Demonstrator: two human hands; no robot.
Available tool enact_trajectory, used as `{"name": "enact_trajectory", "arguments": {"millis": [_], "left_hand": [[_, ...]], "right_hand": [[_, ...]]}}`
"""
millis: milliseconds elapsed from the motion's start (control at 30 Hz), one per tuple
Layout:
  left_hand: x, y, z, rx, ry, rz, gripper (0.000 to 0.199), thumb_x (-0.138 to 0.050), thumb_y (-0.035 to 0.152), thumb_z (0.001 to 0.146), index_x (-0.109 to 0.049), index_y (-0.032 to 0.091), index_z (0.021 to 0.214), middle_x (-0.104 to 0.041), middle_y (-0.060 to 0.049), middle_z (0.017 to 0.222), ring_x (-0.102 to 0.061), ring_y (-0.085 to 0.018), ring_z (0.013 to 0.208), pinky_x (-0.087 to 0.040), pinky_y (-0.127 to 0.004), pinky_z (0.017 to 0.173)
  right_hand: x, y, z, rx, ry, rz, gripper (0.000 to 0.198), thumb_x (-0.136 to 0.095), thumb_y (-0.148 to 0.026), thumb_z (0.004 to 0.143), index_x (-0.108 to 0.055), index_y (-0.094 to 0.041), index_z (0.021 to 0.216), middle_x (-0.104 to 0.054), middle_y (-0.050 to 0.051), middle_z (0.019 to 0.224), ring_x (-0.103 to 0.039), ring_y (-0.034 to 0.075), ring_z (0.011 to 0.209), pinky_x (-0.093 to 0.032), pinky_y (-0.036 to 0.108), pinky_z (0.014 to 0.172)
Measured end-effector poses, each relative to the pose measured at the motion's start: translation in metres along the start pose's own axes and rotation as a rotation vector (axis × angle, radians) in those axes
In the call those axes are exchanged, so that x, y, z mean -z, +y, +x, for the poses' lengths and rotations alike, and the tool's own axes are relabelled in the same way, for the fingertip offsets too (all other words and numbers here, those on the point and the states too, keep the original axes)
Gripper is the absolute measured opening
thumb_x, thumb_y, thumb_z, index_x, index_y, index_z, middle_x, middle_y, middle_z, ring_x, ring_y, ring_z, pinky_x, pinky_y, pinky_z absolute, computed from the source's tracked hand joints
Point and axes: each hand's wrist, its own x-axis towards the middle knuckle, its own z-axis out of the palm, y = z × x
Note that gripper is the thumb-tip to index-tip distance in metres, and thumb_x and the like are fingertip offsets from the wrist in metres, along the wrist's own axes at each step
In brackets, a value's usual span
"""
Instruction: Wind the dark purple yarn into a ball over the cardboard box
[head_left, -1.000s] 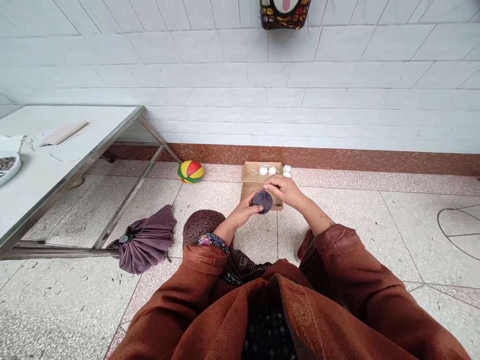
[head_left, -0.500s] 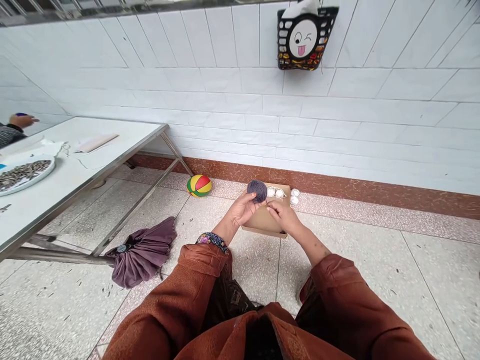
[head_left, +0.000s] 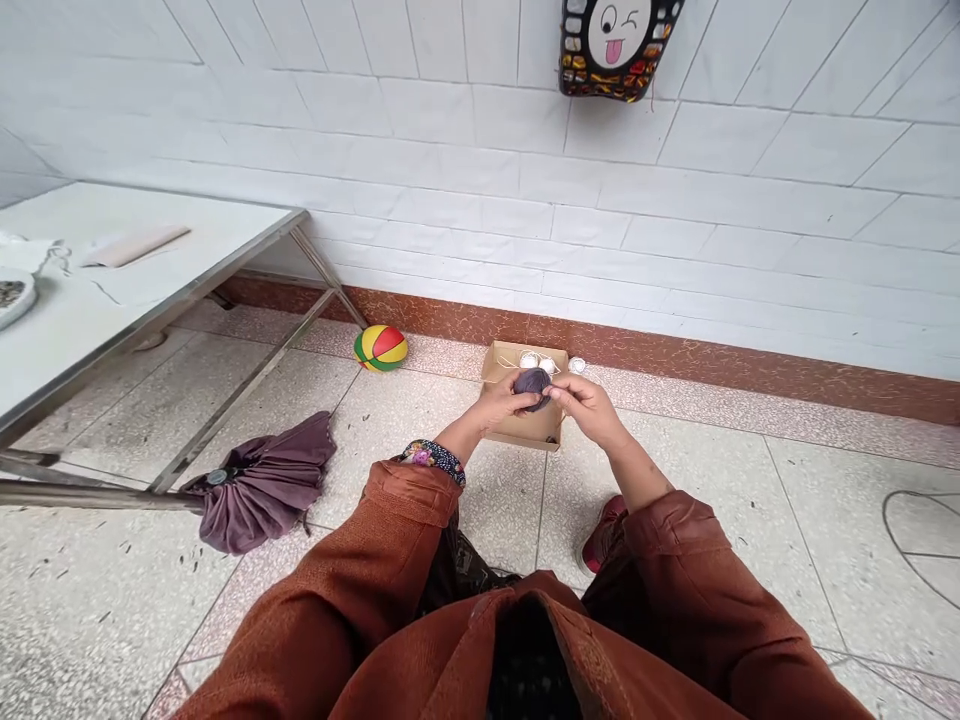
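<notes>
A dark purple-grey ball of yarn [head_left: 531,386] is gripped in my left hand [head_left: 501,402], with the thumb across its near side. My right hand [head_left: 589,406] touches the right edge of the ball, thumb and fingers pinched together, seemingly on its yarn; the strand is too thin to make out well. Both hands are held above a shallow cardboard box [head_left: 517,430]. Two white balls of yarn [head_left: 529,360] lie at the back of that box, and another white ball [head_left: 577,366] rests on the floor just right of it.
On the left stands a white metal-framed table [head_left: 225,215] with a folded pinkish cloth [head_left: 142,245] and a plate [head_left: 22,305]. Beneath and beside it lie a colourful ball [head_left: 381,347] and a purple folded fabric [head_left: 266,485]. A black basket [head_left: 611,85] hangs on the tiled wall.
My view has tilted down and shifted right. The yarn ball has turned in my left hand and now sits lower against the box, with my right fingers still at its edge.
</notes>
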Motion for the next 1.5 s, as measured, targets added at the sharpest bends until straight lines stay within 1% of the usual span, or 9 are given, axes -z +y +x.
{"name": "enact_trajectory", "arguments": {"millis": [167, 267, 433, 633, 900, 1100, 1200, 1333, 1500], "left_hand": [[-0.012, -0.001, -0.022, 0.13, -0.311, -0.059, 0.069, -0.084, 0.033, 0.073, -0.062, 0.021, 0.137, -0.07, -0.008, 0.108, -0.064, -0.016, 0.082, -0.038, -0.025, 0.065], [-0.015, 0.004, -0.031, 0.127, -0.376, -0.182, 0.072, -0.083, 0.035, 0.075, -0.058, 0.022, 0.141, -0.071, -0.008, 0.106, -0.069, -0.018, 0.081, -0.037, -0.025, 0.063], [-0.015, 0.01, -0.03, 0.034, -0.309, -0.432, 0.068, -0.081, 0.032, 0.073, -0.061, 0.022, 0.137, -0.074, -0.01, 0.113, -0.072, -0.02, 0.085, -0.043, -0.026, 0.065], [-0.007, 0.009, -0.008, -0.016, -0.135, -0.592, 0.038, -0.078, 0.027, 0.073, -0.071, 0.012, 0.106, -0.077, -0.013, 0.101, -0.071, -0.022, 0.086, -0.049, -0.029, 0.07], [0.001, 0.005, 0.004, 0.029, 0.056, -0.494, 0.047, -0.084, 0.017, 0.074, -0.067, 0.019, 0.117, -0.077, -0.006, 0.106, -0.073, -0.017, 0.091, -0.056, -0.03, 0.082], [-0.012, 0.0, 0.004, 0.068, -0.007, -0.492, 0.056, -0.088, 0.031, 0.076, -0.062, 0.021, 0.124, -0.075, -0.009, 0.116, -0.076, -0.024, 0.099, -0.056, -0.033, 0.085], [-0.015, 0.001, 0.003, 0.031, 0.025, -0.435, 0.061, -0.09, 0.025, 0.071, -0.06, 0.021, 0.124, -0.073, -0.007, 0.113, -0.075, -0.021, 0.096, -0.056, -0.032, 0.085], [-0.013, -0.002, 0.0, 0.001, 0.04, -0.26, 0.058, -0.09, 0.02, 0.068, -0.063, 0.02, 0.119, -0.071, -0.005, 0.113, -0.07, -0.016, 0.096, -0.055, -0.028, 0.082], [-0.008, -0.003, -0.009, 0.142, -0.176, -0.197, 0.06, -0.085, 0.029, 0.075, -0.062, 0.02, 0.13, -0.072, -0.011, 0.117, -0.075, -0.024, 0.096, -0.054, -0.031, 0.077]], "right_hand": [[0.003, 0.011, 0.005, -0.126, 0.177, -0.01, 0.037, -0.066, -0.058, 0.094, -0.069, -0.022, 0.083, -0.062, 0.001, 0.077, -0.055, 0.016, 0.07, -0.046, 0.029, 0.067], [0.001, 0.02, 0.004, -0.194, 0.219, -0.051, 0.039, -0.066, -0.059, 0.091, -0.068, -0.022, 0.082, -0.059, 0.0, 0.073, -0.051, 0.016, 0.066, -0.043, 0.028, 0.063], [-0.007, 0.037, -0.002, -0.256, 0.229, -0.14, 0.04, -0.055, -0.06, 0.094, -0.063, -0.023, 0.08, -0.058, 0.0, 0.069, -0.052, 0.018, 0.065, -0.043, 0.029, 0.064], [-0.018, 0.048, -0.011, -0.23, 0.095, -0.286, 0.034, -0.047, -0.048, 0.102, -0.067, -0.024, 0.09, -0.068, 0.004, 0.08, -0.062, 0.021, 0.075, -0.049, 0.031, 0.072], [-0.017, 0.036, -0.029, -0.022, -0.132, -0.505, 0.024, -0.048, -0.032, 0.108, -0.07, -0.023, 0.101, -0.075, 0.007, 0.097, -0.07, 0.022, 0.092, -0.054, 0.033, 0.084], [-0.025, 0.025, -0.037, 0.085, -0.298, -0.607, 0.021, -0.052, -0.023, 0.106, -0.072, -0.021, 0.102, -0.075, 0.008, 0.098, -0.071, 0.02, 0.089, -0.055, 0.03, 0.079], [-0.023, 0.016, -0.032, 0.119, -0.222, -0.46, 0.023, -0.051, -0.027, 0.107, -0.073, -0.022, 0.104, -0.076, 0.008, 0.101, -0.071, 0.022, 0.096, -0.056, 0.033, 0.085], [-0.01, 0.007, -0.018, 0.056, -0.034, -0.31, 0.022, -0.057, -0.037, 0.105, -0.075, -0.025, 0.1, -0.075, 0.007, 0.095, -0.069, 0.023, 0.091, -0.055, 0.036, 0.086], [0.005, 0.017, -0.003, -0.064, 0.183, -0.299, 0.027, -0.061, -0.044, 0.101, -0.073, -0.025, 0.087, -0.071, 0.006, 0.087, -0.064, 0.023, 0.086, -0.053, 0.037, 0.083]]}}
